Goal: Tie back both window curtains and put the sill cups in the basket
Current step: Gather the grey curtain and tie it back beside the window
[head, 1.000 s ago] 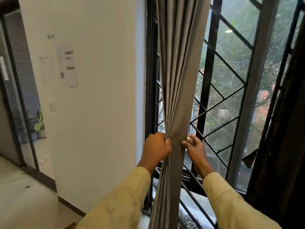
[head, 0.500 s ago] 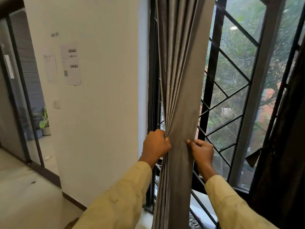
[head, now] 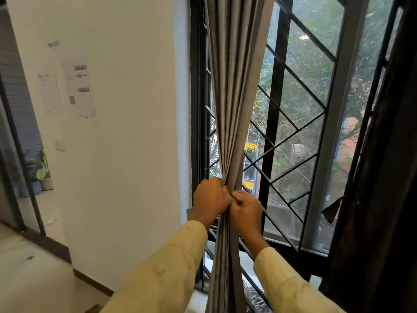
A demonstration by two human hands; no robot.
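The grey left curtain (head: 234,91) hangs bunched into a narrow column in front of the window's left side. My left hand (head: 211,198) grips the bunch from the left at waist height. My right hand (head: 246,210) closes on it from the right, knuckles touching the left hand. A dark right curtain (head: 383,177) hangs at the right edge, with a loose tie strap (head: 334,207) dangling from it. No cups or basket show in this view.
A black diamond-pattern window grille (head: 291,123) stands right behind the curtain. A white wall (head: 126,132) with taped papers (head: 79,86) is to the left. A glass partition (head: 15,154) and a potted plant (head: 44,172) sit far left.
My right hand has moved left and closed around the curtain, squeezing the bunch narrower against my left hand. The view has shifted slightly rightward.
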